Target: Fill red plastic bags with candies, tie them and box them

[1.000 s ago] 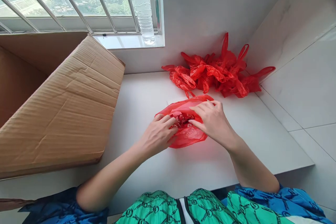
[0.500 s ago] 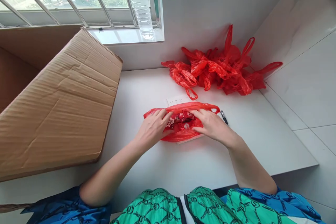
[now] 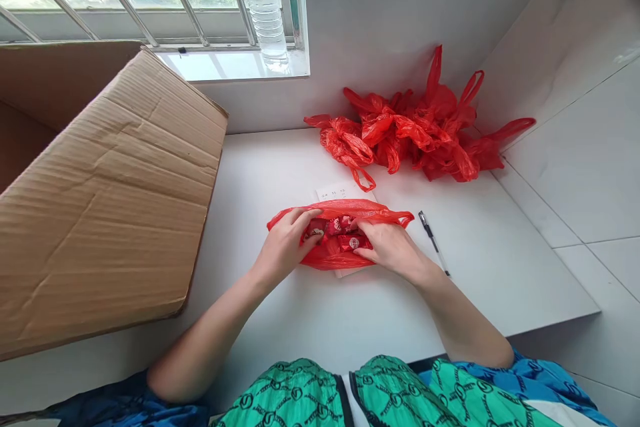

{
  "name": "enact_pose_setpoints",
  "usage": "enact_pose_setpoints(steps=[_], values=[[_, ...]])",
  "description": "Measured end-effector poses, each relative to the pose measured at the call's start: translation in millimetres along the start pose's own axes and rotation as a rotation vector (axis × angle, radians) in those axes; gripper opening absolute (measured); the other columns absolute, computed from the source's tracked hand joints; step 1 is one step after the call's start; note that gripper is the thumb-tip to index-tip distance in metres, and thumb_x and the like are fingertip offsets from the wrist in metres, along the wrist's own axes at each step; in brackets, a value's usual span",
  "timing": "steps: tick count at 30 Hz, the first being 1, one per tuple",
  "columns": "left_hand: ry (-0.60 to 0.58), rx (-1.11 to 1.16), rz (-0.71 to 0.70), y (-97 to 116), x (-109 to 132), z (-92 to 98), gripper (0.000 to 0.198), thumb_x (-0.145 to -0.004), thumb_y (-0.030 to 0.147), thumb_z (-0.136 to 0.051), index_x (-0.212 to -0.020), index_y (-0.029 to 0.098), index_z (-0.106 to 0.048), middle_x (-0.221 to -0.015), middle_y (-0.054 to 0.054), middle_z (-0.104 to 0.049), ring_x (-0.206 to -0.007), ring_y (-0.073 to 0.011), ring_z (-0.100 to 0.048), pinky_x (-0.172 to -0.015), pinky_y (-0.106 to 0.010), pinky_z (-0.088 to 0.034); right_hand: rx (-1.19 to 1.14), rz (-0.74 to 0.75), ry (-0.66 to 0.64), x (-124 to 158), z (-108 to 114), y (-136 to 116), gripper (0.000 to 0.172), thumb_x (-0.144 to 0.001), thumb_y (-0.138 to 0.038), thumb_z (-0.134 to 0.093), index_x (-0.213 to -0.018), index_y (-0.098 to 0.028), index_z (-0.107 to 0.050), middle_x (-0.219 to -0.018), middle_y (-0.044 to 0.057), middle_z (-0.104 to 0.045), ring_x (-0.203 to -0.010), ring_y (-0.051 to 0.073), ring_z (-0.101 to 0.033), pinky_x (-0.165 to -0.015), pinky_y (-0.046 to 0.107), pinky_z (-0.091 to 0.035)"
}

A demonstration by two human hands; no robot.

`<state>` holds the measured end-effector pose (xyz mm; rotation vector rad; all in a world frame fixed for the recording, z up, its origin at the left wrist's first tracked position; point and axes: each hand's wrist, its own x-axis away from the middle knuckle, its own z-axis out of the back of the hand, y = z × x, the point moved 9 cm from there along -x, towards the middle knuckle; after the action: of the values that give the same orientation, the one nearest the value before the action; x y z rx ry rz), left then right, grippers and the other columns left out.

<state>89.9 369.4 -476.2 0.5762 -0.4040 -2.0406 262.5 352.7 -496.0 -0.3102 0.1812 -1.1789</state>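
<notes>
A red plastic bag lies on the white table with its mouth spread open. Inside it show several small red printed packets. My left hand grips the bag's left edge, fingers curled over the rim. My right hand holds the right side, fingertips pinched at the packets in the opening. The bag rests on a white sheet of paper whose top edge peeks out behind it.
A pile of tied red plastic bags sits against the back wall. A black pen lies right of the bag. A big open cardboard box fills the left side. A clear plastic bottle stands on the window sill.
The bag has been pulled wider and flatter, so the packets inside now show. Both hands shifted apart to its edges. The pen, hidden before, is now uncovered.
</notes>
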Motion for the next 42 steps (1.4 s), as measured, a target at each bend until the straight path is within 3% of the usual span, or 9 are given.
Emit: enact_pose_setpoints(steps=[5,9,12,16,21,24,32,37,42], values=[[0.011,0.276,0.156,-14,2,12.6,0.032,-0.09,0.039,-0.063,-0.12,0.028,-0.063,-0.106,-0.002,-0.073,-0.086,-0.0171,-0.069,-0.078,-0.03,-0.056,-0.038,-0.067,-0.05,-1,-2,4,0.023,-0.092,-0.038,-0.062,-0.104,-0.019,-0.066,-0.086,0.006,-0.073,-0.077,0.025,-0.069,-0.064,0.032,-0.049],[-0.001,0.445,0.231,-18,4,13.2,0.039,-0.09,0.044,-0.063,-0.126,0.028,-0.06,-0.112,-0.002,-0.073,-0.083,-0.0153,-0.069,-0.076,-0.028,-0.057,-0.081,-0.051,-0.024,-1,-2,4,0.017,-0.089,-0.031,-0.066,-0.1,-0.018,-0.064,-0.099,0.009,-0.072,-0.089,0.026,-0.068,-0.069,0.032,-0.049],[-0.098,0.35,0.183,-12,3,6.0,0.037,-0.093,0.042,-0.058,-0.128,0.03,-0.059,-0.111,-0.002,-0.073,-0.09,-0.0175,-0.069,-0.078,-0.029,-0.056,-0.125,0.0,-0.034,1,-1,2,0.015,-0.086,-0.024,-0.067,-0.1,-0.018,-0.064,-0.103,0.008,-0.071,-0.093,0.024,-0.066,-0.07,0.03,-0.048],[-0.287,0.158,0.02,5,-1,-11.2,0.034,-0.097,0.036,-0.05,-0.13,0.033,-0.059,-0.117,-0.001,-0.071,-0.103,-0.021,-0.067,-0.081,-0.03,-0.054,-0.173,0.032,-0.093,6,3,2,0.012,-0.086,-0.02,-0.064,-0.096,-0.023,-0.069,-0.081,0.0,-0.069,-0.074,0.018,-0.064,-0.063,0.027,-0.043],[-0.159,-0.018,-0.076,16,-13,-6.8,0.052,-0.097,0.032,-0.049,-0.148,0.034,-0.039,-0.14,-0.008,-0.055,-0.117,-0.0253,-0.06,-0.087,-0.036,-0.053,-0.203,-0.007,0.01,8,18,11,0.031,-0.09,-0.033,-0.064,-0.12,-0.03,-0.068,-0.112,0.005,-0.07,-0.097,0.022,-0.066,-0.078,0.031,-0.05],[-0.13,-0.107,-0.066,18,-16,-9.1,0.062,-0.097,0.033,-0.049,-0.154,0.033,-0.027,-0.144,-0.012,-0.049,-0.113,-0.0272,-0.062,-0.075,-0.034,-0.055,-0.105,-0.068,0.12,3,21,17,0.034,-0.096,-0.031,-0.055,-0.128,-0.026,-0.063,-0.116,0.009,-0.069,-0.102,0.024,-0.066,-0.079,0.032,-0.051],[-0.152,-0.102,-0.147,29,-29,-36.6,0.064,-0.095,0.03,-0.052,-0.153,0.022,-0.026,-0.104,-0.009,-0.07,-0.103,-0.0279,-0.065,-0.078,-0.037,-0.054,0.077,-0.137,0.135,-9,7,22,0.04,-0.092,-0.027,-0.057,-0.131,-0.018,-0.059,-0.104,0.011,-0.071,-0.091,0.028,-0.068,-0.068,0.034,-0.051],[-0.107,-0.079,-0.127,27,-42,-48.4,0.061,-0.093,0.03,-0.058,-0.148,0.021,-0.035,-0.102,-0.007,-0.072,-0.094,-0.026,-0.066,-0.083,-0.039,-0.052,-0.358,-0.062,0.385,2,39,23,0.035,-0.091,-0.024,-0.054,-0.125,-0.023,-0.062,-0.112,0.007,-0.069,-0.098,0.022,-0.066,-0.086,0.035,-0.053],[-0.024,0.048,-0.051,16,-43,-41.1,0.047,-0.094,0.023,-0.054,-0.14,0.024,-0.047,-0.103,-0.004,-0.073,-0.098,-0.0234,-0.065,-0.084,-0.037,-0.053,-1.036,-0.125,0.335,1,28,44,0.039,-0.092,-0.039,-0.058,-0.127,-0.022,-0.06,-0.1,0.005,-0.071,-0.09,0.019,-0.068,-0.083,0.035,-0.057]])
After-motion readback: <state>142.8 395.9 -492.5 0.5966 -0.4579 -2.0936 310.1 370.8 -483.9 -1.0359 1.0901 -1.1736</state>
